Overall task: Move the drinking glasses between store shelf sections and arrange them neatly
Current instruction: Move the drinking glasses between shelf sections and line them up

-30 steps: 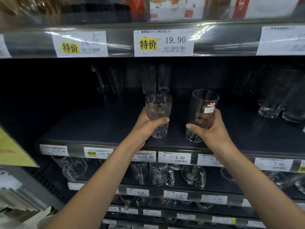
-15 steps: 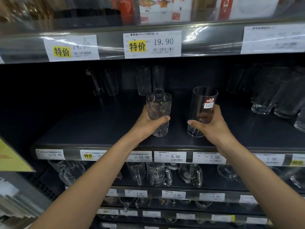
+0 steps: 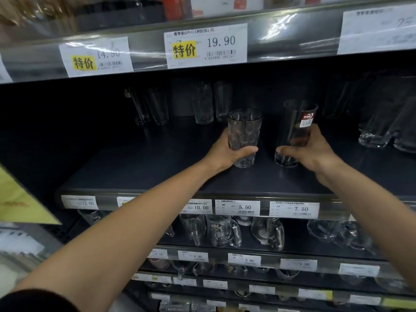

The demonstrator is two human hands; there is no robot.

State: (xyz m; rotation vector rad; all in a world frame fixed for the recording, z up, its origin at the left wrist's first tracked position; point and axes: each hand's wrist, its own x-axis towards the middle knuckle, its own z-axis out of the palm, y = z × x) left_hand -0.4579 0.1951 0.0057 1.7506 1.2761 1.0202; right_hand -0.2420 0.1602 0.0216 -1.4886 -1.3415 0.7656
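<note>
My left hand (image 3: 227, 152) grips a clear dimpled tumbler (image 3: 244, 129) around its lower half, its base at or just above the dark shelf (image 3: 135, 174). To its right my right hand (image 3: 313, 152) holds a taller smooth glass (image 3: 295, 122) with a red-and-white sticker near the rim; this glass leans slightly and its base is down at the shelf surface. The two glasses stand side by side, a small gap apart, near the middle of the shelf.
Several tall glasses (image 3: 202, 104) stand in a row at the back of the shelf. More glasses (image 3: 382, 127) crowd the right end. Glass mugs (image 3: 227, 230) fill the shelf below. Price tags (image 3: 237, 207) line the shelf edges.
Both hands have carried their glasses a little deeper onto the shelf and lower. The camera view has shifted slightly left.
</note>
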